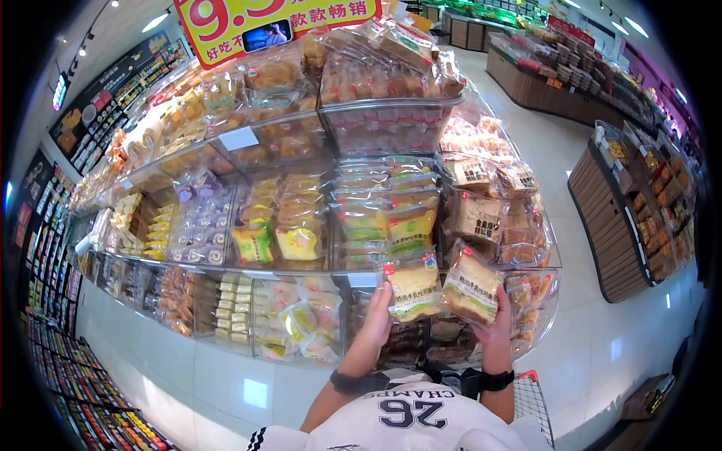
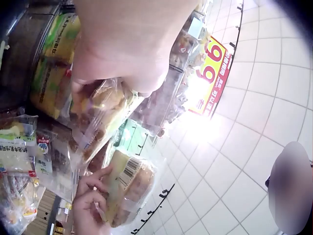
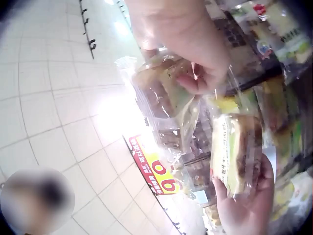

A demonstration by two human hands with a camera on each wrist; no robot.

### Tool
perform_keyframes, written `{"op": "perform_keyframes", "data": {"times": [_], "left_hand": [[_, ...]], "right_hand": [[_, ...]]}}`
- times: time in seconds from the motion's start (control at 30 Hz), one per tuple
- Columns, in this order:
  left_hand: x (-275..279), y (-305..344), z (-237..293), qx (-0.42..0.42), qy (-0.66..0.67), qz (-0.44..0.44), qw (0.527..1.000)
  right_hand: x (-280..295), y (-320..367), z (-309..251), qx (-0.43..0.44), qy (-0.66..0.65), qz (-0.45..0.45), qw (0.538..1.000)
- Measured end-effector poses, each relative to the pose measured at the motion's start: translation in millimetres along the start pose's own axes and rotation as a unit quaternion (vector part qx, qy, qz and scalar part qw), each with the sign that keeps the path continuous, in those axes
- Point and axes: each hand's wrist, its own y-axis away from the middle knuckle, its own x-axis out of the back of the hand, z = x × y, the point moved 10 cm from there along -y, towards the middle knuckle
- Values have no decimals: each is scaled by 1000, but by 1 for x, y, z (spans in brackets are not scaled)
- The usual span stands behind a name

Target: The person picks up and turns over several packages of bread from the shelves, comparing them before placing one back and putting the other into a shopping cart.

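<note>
My left hand (image 1: 378,314) grips a clear bag of sliced toast bread (image 1: 415,292) by its left side, thumb at the front edge. A matching bag of toast bread (image 1: 471,287) is held by my right hand (image 1: 494,322) at its lower right. Both bags are raised side by side before the shelf, labels facing up, the right one tilted. In the left wrist view, the right-hand bag (image 2: 129,183) shows a barcode on its side. The right wrist view shows the left-hand bag (image 3: 234,152) from its edge, fingers and thumb pinching it.
Behind the bags stands a tiered bread display (image 1: 286,267) with clear dividers. Green-labelled toast packs (image 1: 412,229) fill the compartment just beyond, with brown loaves (image 1: 477,218) to its right. A shopping cart (image 1: 532,402) is close at my right side. Another wood-sided stand (image 1: 613,225) stands farther right.
</note>
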Motion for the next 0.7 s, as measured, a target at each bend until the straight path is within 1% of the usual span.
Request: {"op": "perform_keyframes", "data": {"times": [0.07,0.1,0.13,0.17,0.2,0.23,0.27,0.3,0.33,0.4,0.47,0.5,0.53,0.6,0.67,0.7], "left_hand": [[2,0,4,-16,-11,3,1000],[2,0,6,-24,-16,4,1000],[1,0,8,-36,-35,0,999],[-1,0,11,-49,-54,-5,997],[-6,1,16,-60,-73,-9,995],[-16,4,19,-74,-112,-16,991],[-29,8,21,-86,-150,-22,985],[-48,10,16,-95,-205,-100,969],[-92,31,45,-205,-321,-184,906],[-117,43,52,-295,-428,-205,829],[-144,62,64,-317,-556,-253,725],[-157,70,70,-323,-615,-276,664],[-173,83,79,-358,-606,-309,640],[-191,92,103,-387,-586,-345,622],[-174,52,122,-274,-561,-387,679],[-165,27,166,-334,-581,-286,685]], "right_hand": [[-3,7,-23,69,76,37,994],[-24,14,-38,126,141,22,982],[-34,22,-49,178,246,36,952],[-45,30,-58,229,346,49,909],[-59,40,-65,276,442,61,851],[-76,44,-61,268,544,76,791],[-74,34,-45,258,511,46,819],[-93,36,-35,299,597,22,744],[-110,38,-23,336,673,-2,658],[-106,34,-14,327,614,-23,718],[-97,25,-16,315,551,-43,771],[-94,22,-15,261,429,-37,864],[-90,20,-10,200,295,-28,934],[-74,8,-14,195,320,-15,927],[-72,1,-14,108,257,10,960],[-90,3,-18,133,244,18,960]]}}
